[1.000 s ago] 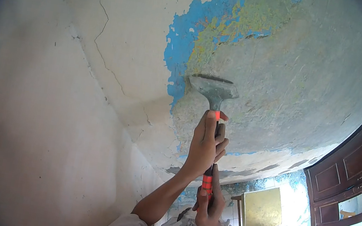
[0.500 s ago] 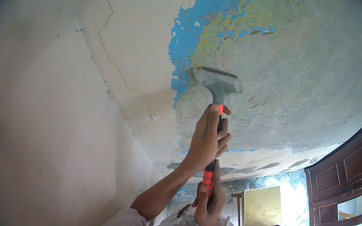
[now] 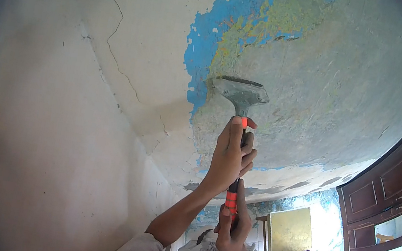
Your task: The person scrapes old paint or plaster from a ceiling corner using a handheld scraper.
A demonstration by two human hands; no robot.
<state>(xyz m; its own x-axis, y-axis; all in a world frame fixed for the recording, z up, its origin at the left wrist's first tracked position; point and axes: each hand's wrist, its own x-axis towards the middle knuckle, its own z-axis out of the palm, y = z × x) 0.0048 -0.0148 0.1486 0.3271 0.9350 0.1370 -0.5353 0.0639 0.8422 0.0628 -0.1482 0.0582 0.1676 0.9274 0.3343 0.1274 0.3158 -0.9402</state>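
A scraper (image 3: 241,94) with a wide grey head and a red and black handle stands upright in front of the wall, its blade at the edge of the blue and yellow-green paint patch (image 3: 204,47). My left hand (image 3: 231,149) is wrapped round the upper handle, just below the head. Lower down, my right hand (image 3: 234,230) closes round the red part of the handle near my shirt. Bare grey wall (image 3: 320,102) lies right of the blade, cream paint (image 3: 159,24) to the left.
A chair (image 3: 290,233) with a yellowish panel stands at the lower right. Beyond it is a dark wooden cabinet (image 3: 390,189). A wall corner with cracks runs down the left, beside a plain pale wall (image 3: 49,154).
The view has shifted very slightly. The scraper and both hands stay in nearly the same place, with the same hold on the handle.
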